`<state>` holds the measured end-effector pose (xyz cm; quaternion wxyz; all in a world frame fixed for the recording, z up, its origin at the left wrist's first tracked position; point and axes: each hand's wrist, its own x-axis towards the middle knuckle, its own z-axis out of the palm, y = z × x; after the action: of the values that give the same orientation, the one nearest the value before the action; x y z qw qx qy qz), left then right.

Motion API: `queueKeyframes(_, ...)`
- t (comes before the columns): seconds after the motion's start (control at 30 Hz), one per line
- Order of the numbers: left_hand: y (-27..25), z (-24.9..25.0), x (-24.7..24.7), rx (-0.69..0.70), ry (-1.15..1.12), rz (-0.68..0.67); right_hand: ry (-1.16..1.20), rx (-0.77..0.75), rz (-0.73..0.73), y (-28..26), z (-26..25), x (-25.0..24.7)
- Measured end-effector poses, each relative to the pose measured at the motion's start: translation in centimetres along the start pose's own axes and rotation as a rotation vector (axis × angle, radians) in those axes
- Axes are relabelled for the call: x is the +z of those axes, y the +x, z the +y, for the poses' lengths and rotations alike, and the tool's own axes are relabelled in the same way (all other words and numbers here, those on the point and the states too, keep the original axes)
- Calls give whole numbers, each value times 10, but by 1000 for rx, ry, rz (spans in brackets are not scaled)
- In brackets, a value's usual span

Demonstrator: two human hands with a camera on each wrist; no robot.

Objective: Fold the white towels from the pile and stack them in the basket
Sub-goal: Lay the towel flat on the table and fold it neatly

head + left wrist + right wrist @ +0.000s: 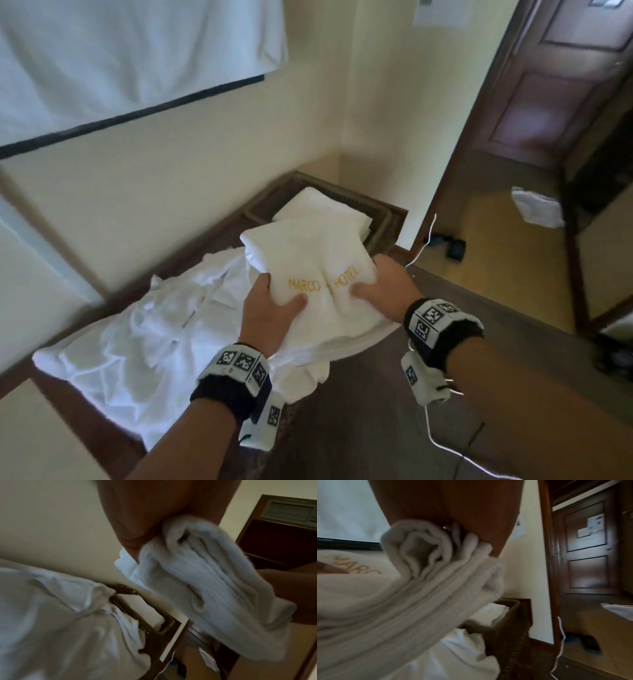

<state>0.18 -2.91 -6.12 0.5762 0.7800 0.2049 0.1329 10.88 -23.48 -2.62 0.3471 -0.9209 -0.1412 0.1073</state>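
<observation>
White folded towel [310, 260] gripped by left hand [265, 308], right hand [387, 291]; one basket [383, 219].

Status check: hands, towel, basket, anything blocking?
Left hand and right hand both grip the folded towel. Basket ahead, one folded towel inside. Unfolded pile below; path clear.

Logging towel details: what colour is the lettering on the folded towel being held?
Gold-yellow lettering on the white towel; clearest in the head view.
</observation>
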Motion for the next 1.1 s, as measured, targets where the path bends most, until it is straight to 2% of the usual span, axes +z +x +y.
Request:
queueKeyframes(0.2, 73, 11, 110, 17, -5, -133, -13, 131, 48, 61, 83, -56)
queueKeyframes(0.33, 135, 17, 162, 35, 11, -143, -49, 123, 76, 127, 115, -83)
queueKeyframes(0.53, 225, 19, 214, -26, -7, -97, -204, 59, 23, 241, 126, -115)
queueKeyframes(0.73, 281, 16, 225, -141, -57, -127, -271, -14, -135, 343, 113, -118)
queueKeyframes(0.87, 317, 0, 228, -223, -37, -29, -286, -130, -241, 422, 108, -95)
queueKeyframes(1.0, 349, -9, 234, -309, 28, 140, -274, -291, -343, 488, 104, -67)
queueKeyframes(1.1, 372, -17, 239, -370, 28, 279, -291, -356, -413, 535, 99, -46)
